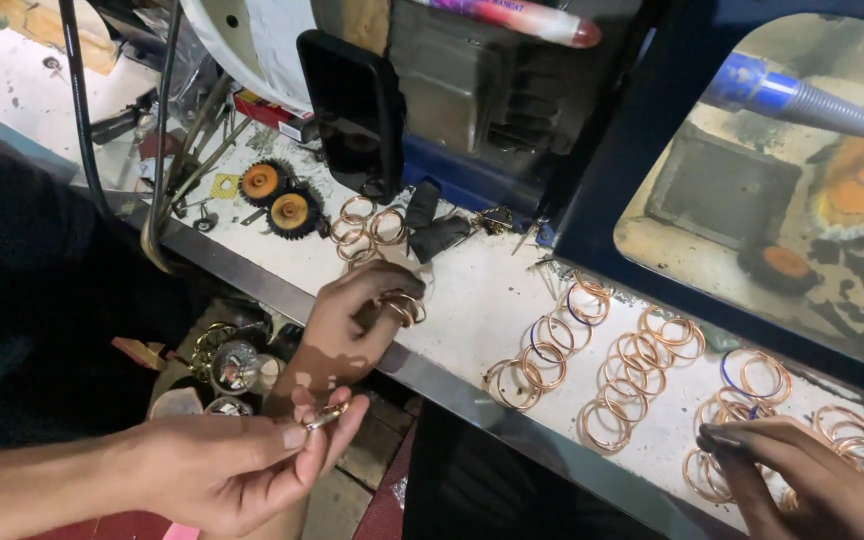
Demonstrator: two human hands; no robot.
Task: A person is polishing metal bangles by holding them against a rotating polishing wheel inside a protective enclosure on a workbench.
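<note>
My left hand (242, 465) reaches in from the lower left and pinches a small metal ring (325, 414) between thumb and fingers, below the bench edge. At the lower right my right hand (802, 480) rests with its fingertips on a cluster of copper-coloured wire rings (722, 470) on the white bench top (472, 290). Another person's hand (347, 320) sits between them at the bench edge, gripping several of the same rings (404, 306).
Many copper rings (632, 365) lie in overlapping groups across the bench, more at the back (367, 230). Two black-and-orange toothed wheels (277, 197), a black phone (352, 110), a blue machine frame (632, 140) and a metal bench rim (472, 400) are nearby. Jars and clutter (232, 365) sit below.
</note>
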